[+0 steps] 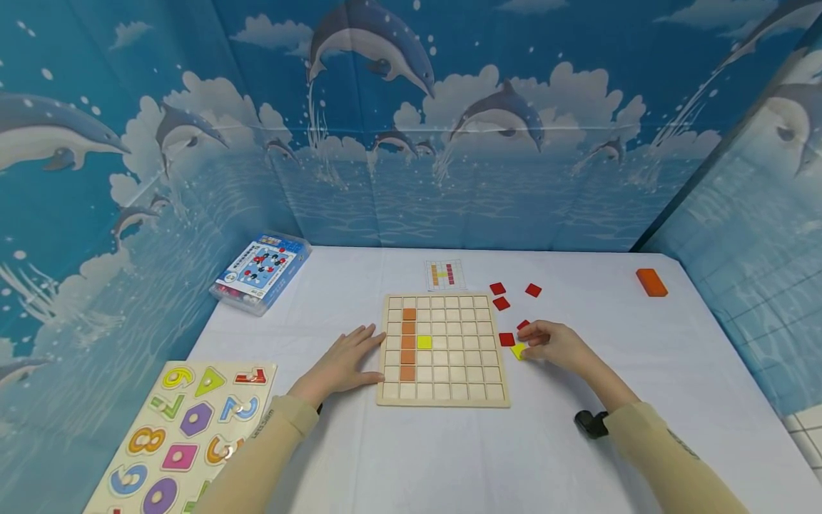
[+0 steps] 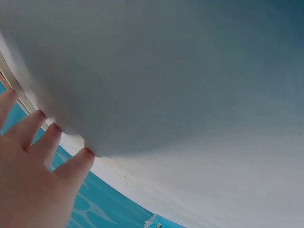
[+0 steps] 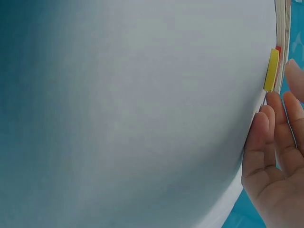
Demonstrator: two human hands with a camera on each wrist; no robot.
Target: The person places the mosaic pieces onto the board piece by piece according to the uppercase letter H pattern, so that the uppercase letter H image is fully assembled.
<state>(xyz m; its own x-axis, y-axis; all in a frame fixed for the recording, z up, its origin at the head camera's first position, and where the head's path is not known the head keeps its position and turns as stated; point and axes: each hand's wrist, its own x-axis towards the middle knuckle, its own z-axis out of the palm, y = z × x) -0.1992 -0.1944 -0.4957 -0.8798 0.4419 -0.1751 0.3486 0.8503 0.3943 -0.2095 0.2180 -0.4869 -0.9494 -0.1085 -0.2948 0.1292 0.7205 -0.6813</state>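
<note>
A square wooden grid board lies flat on the table. Several orange tiles form a column in its left part, with one yellow tile beside them. Against the board's left edge rests my left hand, fingers spread. My right hand is just right of the board, over a loose yellow tile that it partly covers. In the right wrist view, my fingertips are right by that yellow tile, with thumb and fingers apart. Several red tiles lie around it, one partly behind my hand.
Behind the board lies a pattern card. A blue boxed set stands at the back left, and a number-and-shape puzzle board at the front left. An orange block is at the far right. A dolphin-print curtain surrounds the table.
</note>
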